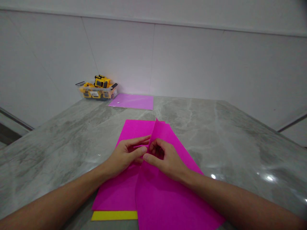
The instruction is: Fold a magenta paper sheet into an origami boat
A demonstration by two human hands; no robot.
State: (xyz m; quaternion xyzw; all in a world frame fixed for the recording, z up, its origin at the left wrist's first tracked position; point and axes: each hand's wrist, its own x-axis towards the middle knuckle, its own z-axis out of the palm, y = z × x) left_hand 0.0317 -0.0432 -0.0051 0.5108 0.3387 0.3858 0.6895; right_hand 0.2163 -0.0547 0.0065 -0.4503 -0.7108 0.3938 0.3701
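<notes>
While hands (121, 158) (171, 161), nearly closed, pinch magenta sheet (165, 198), white label (94, 93) on clear box (105, 90) unreadable.

The right pink sheet (168, 195) was cut off at its near end. The left pink sheet (117, 193) hid all but a strip of yellow sheet (114, 216). The box label (94, 93) was too small to read.

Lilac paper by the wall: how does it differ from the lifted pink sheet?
The lilac paper is pale; the lifted pink sheet is vivid. The paper lies flat, while the sheet bends upward along one edge. The hands touch the sheet, not the paper. Both are over the grey tabletop.
</notes>
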